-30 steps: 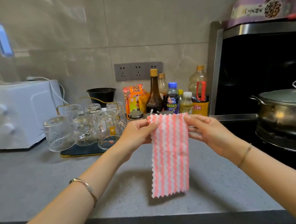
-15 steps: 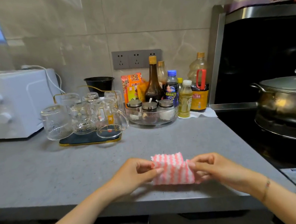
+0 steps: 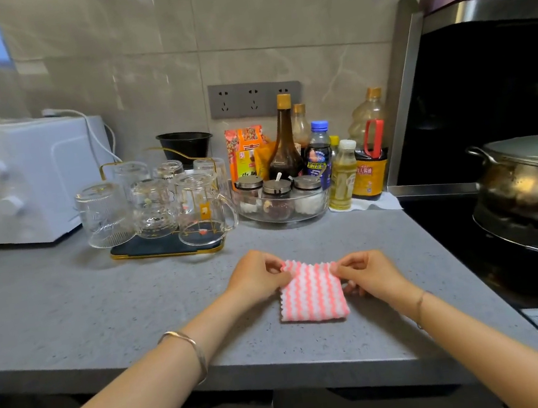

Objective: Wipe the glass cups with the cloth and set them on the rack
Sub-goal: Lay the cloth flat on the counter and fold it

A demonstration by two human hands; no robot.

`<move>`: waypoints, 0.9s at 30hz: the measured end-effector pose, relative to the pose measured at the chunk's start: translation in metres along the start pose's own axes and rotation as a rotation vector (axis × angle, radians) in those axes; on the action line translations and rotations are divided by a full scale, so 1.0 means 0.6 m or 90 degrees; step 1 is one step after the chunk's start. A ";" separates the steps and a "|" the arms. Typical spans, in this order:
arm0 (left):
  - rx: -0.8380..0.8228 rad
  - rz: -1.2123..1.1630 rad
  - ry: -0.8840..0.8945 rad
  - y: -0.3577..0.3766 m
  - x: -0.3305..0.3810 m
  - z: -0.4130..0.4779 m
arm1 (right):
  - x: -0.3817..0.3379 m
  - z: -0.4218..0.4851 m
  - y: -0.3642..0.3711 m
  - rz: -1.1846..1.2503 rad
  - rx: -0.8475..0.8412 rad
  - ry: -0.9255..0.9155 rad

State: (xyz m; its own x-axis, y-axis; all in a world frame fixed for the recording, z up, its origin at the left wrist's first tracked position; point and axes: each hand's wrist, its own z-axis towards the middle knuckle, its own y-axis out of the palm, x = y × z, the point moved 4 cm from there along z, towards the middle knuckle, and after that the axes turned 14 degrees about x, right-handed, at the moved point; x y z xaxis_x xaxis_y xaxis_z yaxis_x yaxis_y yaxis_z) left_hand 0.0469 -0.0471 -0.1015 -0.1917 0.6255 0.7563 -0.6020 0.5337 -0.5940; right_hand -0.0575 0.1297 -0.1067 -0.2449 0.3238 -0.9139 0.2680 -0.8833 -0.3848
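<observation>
Cloth (image 3: 312, 295), striped pink and white and folded to a small rectangle, lies flat on the grey table (image 3: 104, 311) near its front edge, right of centre. The left hand (image 3: 258, 275) pinches the cloth's far left corner between thumb and curled fingers (image 3: 276, 266). The right hand (image 3: 369, 276) pinches the far right corner in the same way. A thin bangle (image 3: 192, 345) circles the left wrist.

Farther back and to the left, the glass cups (image 3: 155, 205) stand upside down in a cluster on the gold-wire rack (image 3: 150, 248) with its dark tray. Whether the leftmost ribbed cup (image 3: 103, 213) is on the tray or just beside it cannot be told. Just right of the rack is a clear bowl of spice jars (image 3: 280, 199), with sauce bottles (image 3: 287, 146) behind it against the wall. A white oven (image 3: 18, 182) stands at the far left. A lidded metal pot (image 3: 531, 176) sits on the stove at the right.
</observation>
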 end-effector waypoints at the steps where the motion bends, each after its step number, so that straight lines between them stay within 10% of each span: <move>1: 0.007 0.024 0.011 0.006 -0.004 0.004 | 0.004 0.005 0.002 -0.016 0.004 -0.020; 9: 0.032 0.094 0.080 0.006 -0.011 -0.009 | 0.010 -0.004 -0.008 -0.184 0.119 -0.220; 16: -0.144 0.192 0.299 -0.012 -0.002 -0.075 | 0.004 -0.079 -0.016 -0.258 -0.133 -0.416; 27: -0.050 0.179 0.351 -0.045 0.011 -0.109 | 0.012 -0.104 -0.045 -0.105 -0.072 -0.311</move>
State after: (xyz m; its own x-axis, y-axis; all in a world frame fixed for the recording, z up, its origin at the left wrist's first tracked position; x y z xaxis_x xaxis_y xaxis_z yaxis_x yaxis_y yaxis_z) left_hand 0.1126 -0.0203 -0.0981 0.1067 0.9386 0.3281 -0.5235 0.3336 -0.7840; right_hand -0.0084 0.1773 -0.1110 -0.6914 0.2361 -0.6828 0.2807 -0.7830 -0.5550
